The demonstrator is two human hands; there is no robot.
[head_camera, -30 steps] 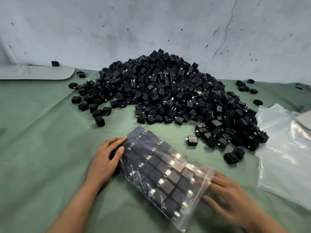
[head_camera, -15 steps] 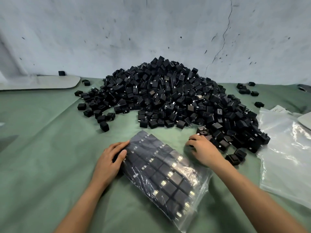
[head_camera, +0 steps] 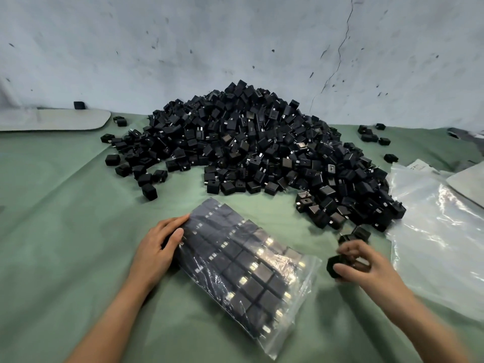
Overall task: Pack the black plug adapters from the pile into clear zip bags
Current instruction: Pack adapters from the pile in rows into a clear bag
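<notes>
Carrying one black adapter (head_camera: 334, 266) away from the pile (head_camera: 251, 153), your right hand (head_camera: 366, 268) pinches it in thumb and curled fingers, blurred, just off the slack right end of the zip bag (head_camera: 246, 271). Half a second ago that hand was down at the pile's near fringe; a second ago it lay on the bag's end. So: one reach, one piece fetched.

Left hand (head_camera: 157, 247) unmoved throughout, fingers flat along the bag's far-left end, thumb on top, bracing it on the green cloth (head_camera: 65, 231). Hands well apart, bag between them.

Bag lies flat, adapters inside in tidy rows, near full by the look of it. Whether the zip is parted, cannot tell.

Judgement: you are topping off the last row; next comes feeding this piece in at the slack end. Spare bags (head_camera: 432, 231) lie at your right, beside the pile.
</notes>
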